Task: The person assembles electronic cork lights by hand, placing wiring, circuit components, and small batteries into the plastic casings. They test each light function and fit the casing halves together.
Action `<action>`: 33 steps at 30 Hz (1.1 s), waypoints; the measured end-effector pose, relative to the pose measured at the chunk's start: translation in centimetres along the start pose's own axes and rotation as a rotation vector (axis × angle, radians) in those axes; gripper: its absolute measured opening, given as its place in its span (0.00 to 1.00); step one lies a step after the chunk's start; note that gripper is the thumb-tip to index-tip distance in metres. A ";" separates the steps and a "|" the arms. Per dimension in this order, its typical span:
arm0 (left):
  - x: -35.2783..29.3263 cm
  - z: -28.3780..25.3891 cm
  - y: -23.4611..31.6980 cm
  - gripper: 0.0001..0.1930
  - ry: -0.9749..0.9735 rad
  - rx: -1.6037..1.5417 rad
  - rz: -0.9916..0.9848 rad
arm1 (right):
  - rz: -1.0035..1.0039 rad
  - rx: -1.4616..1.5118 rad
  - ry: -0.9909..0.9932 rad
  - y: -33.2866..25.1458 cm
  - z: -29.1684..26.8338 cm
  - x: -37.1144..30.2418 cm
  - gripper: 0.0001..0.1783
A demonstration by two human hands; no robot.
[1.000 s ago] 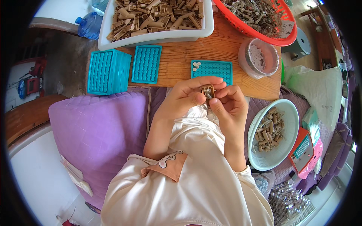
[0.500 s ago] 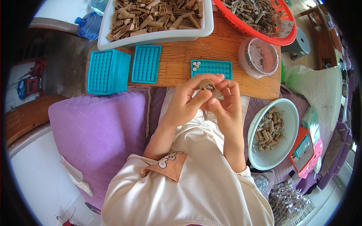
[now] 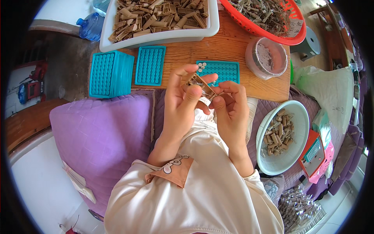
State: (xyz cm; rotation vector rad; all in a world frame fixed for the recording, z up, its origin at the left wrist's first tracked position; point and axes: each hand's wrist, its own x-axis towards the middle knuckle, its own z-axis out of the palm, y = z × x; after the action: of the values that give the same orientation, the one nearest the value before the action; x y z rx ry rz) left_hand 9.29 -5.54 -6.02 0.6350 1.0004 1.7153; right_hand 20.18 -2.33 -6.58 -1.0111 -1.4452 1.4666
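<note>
Our left hand grasps a hollow brown plastic piece, its thumb pressed across the piece and its fingers behind. The piece is tilted, and something shiny shows in its hollow. Our right hand has its thumb and fingers drawn together at the piece's lower right end; we cannot tell whether they pinch the piece itself or something small on it.

Just beyond our grip, a teal tray with a few white discs at its left end sits on the wooden table. Left of our grip we have a second teal tray and, farther out, a tall stack of teal trays. Farther beyond stands a white bin of brown pieces. Beyond and to the right are a clear tub and a red basket. Right of our grip, a pale bowl holds more brown pieces.
</note>
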 end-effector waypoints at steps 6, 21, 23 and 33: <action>0.2 -0.5 -0.9 0.17 0.086 -0.399 -0.199 | 0.137 -0.062 -0.096 -0.3 0.0 0.7 0.18; -0.5 -1.1 -1.9 0.15 0.127 0.237 0.034 | 0.091 -0.156 -0.214 1.1 1.1 3.2 0.22; -0.4 -2.1 -1.5 0.16 0.111 0.184 0.014 | 0.044 -0.083 -0.307 2.0 0.5 4.4 0.19; -0.1 -6.7 -0.5 0.21 0.146 -0.155 -0.131 | -0.103 -0.620 -0.144 8.9 -1.9 8.2 0.14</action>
State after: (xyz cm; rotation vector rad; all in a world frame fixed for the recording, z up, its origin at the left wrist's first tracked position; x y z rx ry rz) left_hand 4.26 -7.73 -9.93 0.3408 0.9760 1.7213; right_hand 18.96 6.03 -15.49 -1.1834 -2.0941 1.0452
